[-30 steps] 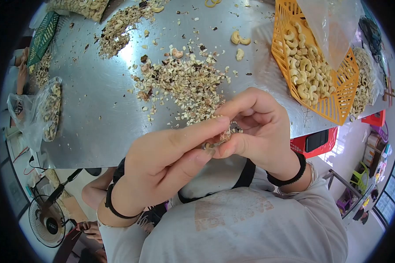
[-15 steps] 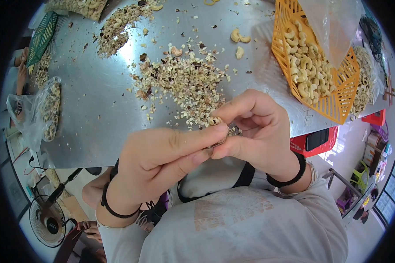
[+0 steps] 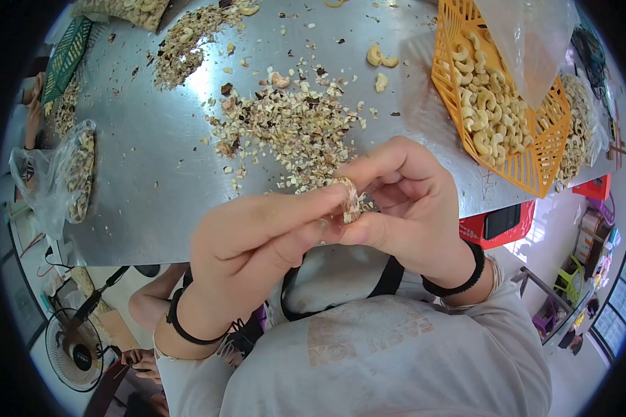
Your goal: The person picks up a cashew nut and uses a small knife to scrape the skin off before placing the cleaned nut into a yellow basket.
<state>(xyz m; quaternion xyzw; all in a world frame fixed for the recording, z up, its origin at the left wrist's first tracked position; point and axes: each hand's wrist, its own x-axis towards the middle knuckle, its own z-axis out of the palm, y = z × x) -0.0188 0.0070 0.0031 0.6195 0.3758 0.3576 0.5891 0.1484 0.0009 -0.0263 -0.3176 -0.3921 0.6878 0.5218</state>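
Observation:
Between my two hands, just past the table's near edge, is a cashew nut (image 3: 351, 201) with flaky, brownish skin. My left hand (image 3: 257, 233) pinches its left side between thumb and forefinger. On the other side, my right hand (image 3: 414, 205) has thumb and forefinger closed on the same nut. Beyond the fingers lies a pile of skin flakes and small nut bits (image 3: 285, 128). Pale cashews fill part of an orange basket (image 3: 546, 163) at the right. A few loose cashews (image 3: 381, 83) rest on the metal table between pile and basket.
The metal table (image 3: 146, 174) also carries a second crumb heap (image 3: 188, 48), a green basket (image 3: 66, 62) and a plastic bag of nuts (image 3: 82, 174). Another person's hand (image 3: 35, 111) is at the far left. A phone (image 3: 502, 222) lies on something red beside the table.
The cashew has turned more upright between my fingertips, and more of its surface shows. My left hand has shifted slightly; both hands still grip the nut.

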